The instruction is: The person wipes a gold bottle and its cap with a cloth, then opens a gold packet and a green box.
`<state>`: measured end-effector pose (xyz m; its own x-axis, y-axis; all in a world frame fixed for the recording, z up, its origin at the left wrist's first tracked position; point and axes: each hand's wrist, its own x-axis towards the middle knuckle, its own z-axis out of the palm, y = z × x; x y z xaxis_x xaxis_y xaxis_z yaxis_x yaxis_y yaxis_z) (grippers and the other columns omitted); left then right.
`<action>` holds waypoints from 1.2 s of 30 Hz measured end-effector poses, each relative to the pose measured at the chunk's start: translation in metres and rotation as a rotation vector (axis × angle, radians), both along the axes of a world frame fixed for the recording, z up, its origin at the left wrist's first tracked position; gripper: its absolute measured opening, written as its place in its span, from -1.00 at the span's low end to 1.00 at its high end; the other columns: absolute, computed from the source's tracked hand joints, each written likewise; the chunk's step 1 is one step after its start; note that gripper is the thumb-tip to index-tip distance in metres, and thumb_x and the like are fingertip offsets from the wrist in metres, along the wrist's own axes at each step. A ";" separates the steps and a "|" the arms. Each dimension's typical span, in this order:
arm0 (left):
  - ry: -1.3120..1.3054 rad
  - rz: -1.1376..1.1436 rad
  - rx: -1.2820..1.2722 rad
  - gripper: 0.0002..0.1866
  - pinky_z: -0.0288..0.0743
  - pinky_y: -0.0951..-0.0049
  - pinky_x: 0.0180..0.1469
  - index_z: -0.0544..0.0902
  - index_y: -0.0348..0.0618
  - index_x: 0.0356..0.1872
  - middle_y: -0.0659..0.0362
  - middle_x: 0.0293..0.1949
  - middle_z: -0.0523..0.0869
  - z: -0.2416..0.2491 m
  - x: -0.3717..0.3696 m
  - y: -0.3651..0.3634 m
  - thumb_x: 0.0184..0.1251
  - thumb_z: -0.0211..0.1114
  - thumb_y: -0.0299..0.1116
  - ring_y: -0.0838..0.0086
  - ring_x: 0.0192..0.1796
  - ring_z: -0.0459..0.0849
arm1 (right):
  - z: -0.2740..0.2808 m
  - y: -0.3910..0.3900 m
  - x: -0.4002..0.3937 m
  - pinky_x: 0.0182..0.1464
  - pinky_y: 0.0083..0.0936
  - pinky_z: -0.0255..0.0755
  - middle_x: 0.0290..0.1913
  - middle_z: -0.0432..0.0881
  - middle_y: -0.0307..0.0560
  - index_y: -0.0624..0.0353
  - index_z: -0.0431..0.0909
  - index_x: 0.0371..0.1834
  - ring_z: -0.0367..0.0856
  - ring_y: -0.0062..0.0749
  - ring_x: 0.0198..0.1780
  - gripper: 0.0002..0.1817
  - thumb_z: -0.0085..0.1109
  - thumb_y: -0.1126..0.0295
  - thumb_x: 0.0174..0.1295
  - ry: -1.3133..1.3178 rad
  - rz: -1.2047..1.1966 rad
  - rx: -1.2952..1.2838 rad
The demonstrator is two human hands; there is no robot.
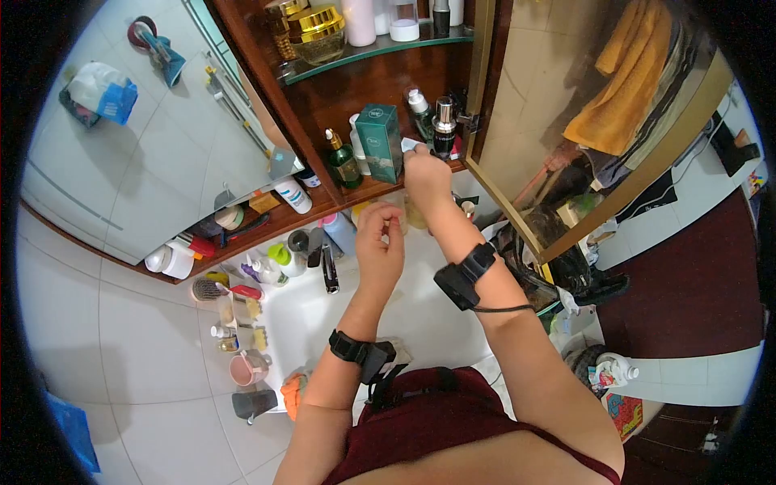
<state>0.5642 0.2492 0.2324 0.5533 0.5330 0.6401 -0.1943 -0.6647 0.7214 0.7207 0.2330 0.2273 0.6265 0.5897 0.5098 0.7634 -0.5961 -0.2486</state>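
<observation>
My right hand reaches onto the lower shelf of the wooden cabinet, its fingers closed around something small and white that I cannot make out. Just left of it a green box stands upright, and beside that a green bottle with a gold neck. Right of my right hand are a dark bottle with a silver cap and a white-capped bottle. My left hand hangs over the sink edge below the shelf, fingers curled; whether anything is in them is hidden.
Below lies a white sink with a faucet and several bottles along its back rim. An open mirrored door stands at the right. A pink cup is at the sink's left. Jars fill the upper glass shelf.
</observation>
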 end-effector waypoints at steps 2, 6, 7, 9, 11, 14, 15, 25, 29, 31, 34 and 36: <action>-0.007 -0.025 -0.067 -0.88 0.43 0.59 -0.34 0.56 -0.22 -0.29 0.08 -0.15 0.52 0.001 0.001 -0.003 0.19 0.11 -0.63 0.42 -0.20 0.53 | -0.003 -0.009 -0.007 -0.35 -0.28 0.50 -0.22 0.54 0.00 0.19 0.51 -0.39 0.61 -0.07 -0.39 -0.91 0.02 0.49 0.06 0.018 0.008 0.031; 0.011 -0.052 -0.091 -0.88 0.47 0.60 -0.25 0.54 -0.19 -0.29 0.12 -0.12 0.52 -0.001 0.001 -0.001 0.21 0.10 -0.62 0.47 -0.13 0.52 | 0.001 -0.032 -0.028 -0.33 -0.26 0.49 -0.15 0.53 -0.05 0.16 0.53 -0.23 0.61 -0.07 -0.35 -0.82 0.08 0.43 0.08 0.095 0.032 0.127; 0.007 -0.054 -0.095 -0.88 0.46 0.60 -0.25 0.54 -0.19 -0.28 0.12 -0.12 0.52 0.000 0.001 -0.001 0.21 0.09 -0.62 0.47 -0.13 0.52 | 0.002 -0.036 -0.030 -0.32 -0.26 0.49 -0.14 0.53 -0.06 0.15 0.53 -0.18 0.61 -0.07 -0.34 -0.78 0.09 0.43 0.09 0.116 0.032 0.163; -0.002 -0.061 -0.100 -0.88 0.46 0.60 -0.26 0.54 -0.19 -0.28 0.12 -0.13 0.52 0.002 0.004 -0.002 0.21 0.09 -0.62 0.47 -0.14 0.53 | 0.001 -0.041 -0.029 -0.30 -0.25 0.48 -0.12 0.52 -0.06 0.11 0.51 -0.09 0.60 -0.09 -0.29 -0.72 0.09 0.44 0.09 0.105 0.058 0.161; -0.006 -0.076 -0.117 -0.88 0.46 0.60 -0.26 0.55 -0.19 -0.28 0.12 -0.13 0.52 0.003 0.006 -0.004 0.21 0.10 -0.61 0.47 -0.14 0.53 | 0.000 -0.047 -0.025 -0.29 -0.25 0.49 -0.12 0.50 -0.06 0.11 0.52 -0.06 0.60 -0.10 -0.28 -0.69 0.11 0.42 0.08 0.073 0.060 0.136; -0.021 -0.080 -0.087 -0.87 0.46 0.60 -0.29 0.55 -0.20 -0.26 0.11 -0.14 0.53 0.005 0.010 -0.004 0.20 0.11 -0.61 0.45 -0.18 0.54 | -0.006 -0.056 -0.016 -0.31 -0.28 0.49 -0.15 0.50 -0.06 0.13 0.55 -0.12 0.59 -0.10 -0.31 -0.72 0.16 0.39 0.05 -0.011 0.063 0.126; -0.027 -0.077 -0.070 -0.86 0.46 0.59 -0.31 0.55 -0.21 -0.25 0.10 -0.15 0.53 0.005 0.010 -0.004 0.19 0.12 -0.61 0.45 -0.20 0.54 | -0.007 -0.060 -0.013 -0.31 -0.29 0.49 -0.18 0.52 -0.06 0.12 0.56 -0.14 0.59 -0.09 -0.31 -0.73 0.16 0.40 0.05 -0.045 0.087 0.164; 0.026 -0.303 -0.753 -0.82 0.24 0.75 -0.48 0.56 -0.24 -0.20 0.31 -0.41 0.57 0.011 0.025 0.005 0.22 0.28 -0.40 0.75 -0.43 0.44 | 0.015 -0.082 -0.052 -0.59 -0.80 0.19 -0.56 0.49 -0.38 0.27 0.57 -0.22 0.36 -0.82 -0.60 -0.82 0.17 0.39 0.21 1.199 0.351 0.894; 0.058 -0.321 -0.837 -0.88 0.14 0.76 -0.53 0.61 -0.20 -0.32 0.39 -0.55 0.54 0.013 0.026 0.009 0.23 0.28 -0.38 0.79 -0.55 0.36 | 0.022 -0.088 -0.052 -0.58 -0.77 0.21 -0.55 0.51 -0.37 0.23 0.56 -0.14 0.37 -0.78 -0.61 -0.80 0.15 0.39 0.22 1.262 0.344 0.863; 0.044 -0.329 -0.862 -0.89 0.14 0.75 -0.53 0.61 -0.21 -0.34 0.39 -0.57 0.53 0.018 0.025 0.007 0.23 0.28 -0.39 0.79 -0.57 0.35 | 0.032 -0.092 -0.052 -0.57 -0.77 0.23 -0.52 0.53 -0.36 0.23 0.55 -0.11 0.36 -0.76 -0.61 -0.79 0.13 0.38 0.24 1.291 0.286 0.889; 0.038 -0.336 -0.872 -0.89 0.15 0.75 -0.53 0.61 -0.22 -0.34 0.38 -0.55 0.54 0.026 0.022 0.006 0.23 0.27 -0.39 0.78 -0.56 0.36 | 0.021 -0.088 -0.040 -0.44 -0.66 0.37 -0.37 0.64 -0.16 0.24 0.54 -0.06 0.49 -0.65 -0.52 -0.71 0.12 0.28 0.25 0.957 0.192 0.943; 0.033 -0.346 -0.889 -0.89 0.16 0.74 -0.52 0.62 -0.22 -0.34 0.37 -0.55 0.55 0.031 0.019 0.004 0.23 0.26 -0.39 0.77 -0.56 0.36 | 0.020 -0.085 -0.029 -0.41 -0.55 0.43 -0.36 0.65 -0.03 0.24 0.52 -0.02 0.56 -0.46 -0.51 -0.65 0.15 0.26 0.20 0.486 0.067 0.784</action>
